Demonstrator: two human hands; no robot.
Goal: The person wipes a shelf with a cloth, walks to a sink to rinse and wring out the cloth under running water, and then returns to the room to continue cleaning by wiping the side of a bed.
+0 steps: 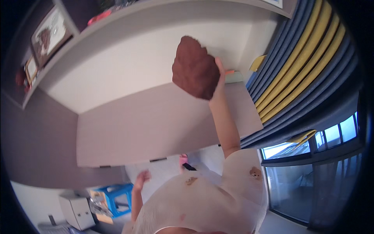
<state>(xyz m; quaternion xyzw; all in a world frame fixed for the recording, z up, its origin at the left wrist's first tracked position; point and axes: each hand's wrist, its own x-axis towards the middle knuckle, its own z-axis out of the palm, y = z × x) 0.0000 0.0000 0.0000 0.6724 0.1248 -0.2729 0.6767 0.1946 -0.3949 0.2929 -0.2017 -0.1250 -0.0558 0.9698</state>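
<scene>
My right hand (220,76) is raised at the wall above the desk, closed on a crumpled brown cloth (196,68). The cloth covers most of the fingers; only one edge of the hand shows beside it. Whether the cloth touches the wall (136,66) I cannot tell. Low at my left side, over the floor, my left hand (142,178) hangs with its fingers loosely apart and nothing in it. A wide greyish desk top (148,124) lies below the cloth.
A shelf (128,17) with picture frames (48,33) runs above the desk. Blue and yellow curtains (296,70) hang at the right, by a window (292,187). Behind at lower left stand a blue stool (117,199) and a small white cabinet (77,212).
</scene>
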